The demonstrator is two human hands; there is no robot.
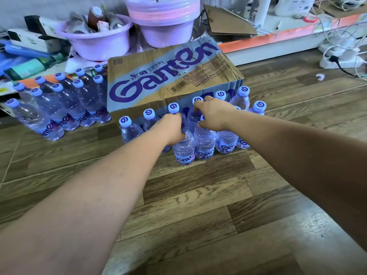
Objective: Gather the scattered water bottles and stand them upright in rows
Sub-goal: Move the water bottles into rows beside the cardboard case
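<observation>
Two water bottles are in hand on the wooden floor (198, 195). The left hand (172, 129) has its fingers curled tight round the shoulder of the front bottle (183, 150), which stands upright with its label facing the camera and its cap hidden under the palm. The right hand (215, 116) reaches just past it, fingers and thumb bent round the neck of the rear bottle (192, 118), whose cap shows above the knuckles. Directly under the right wrist stands another upright bottle (204, 141), touching the front bottle's side.

More capped bottles stand close on either side of the two hands, forming a near cluster (227, 140) in rough rows. Just beyond the fingertips, a flattened Ganten carton (168, 76) leans over the back of that cluster. Well off to the left of the left hand, a second group (59, 108) of bottles stands upright in rows. Farther past the carton sit two lilac basins (95, 44), and far to the right of the right hand lies a white power strip (337, 60) with cables.
</observation>
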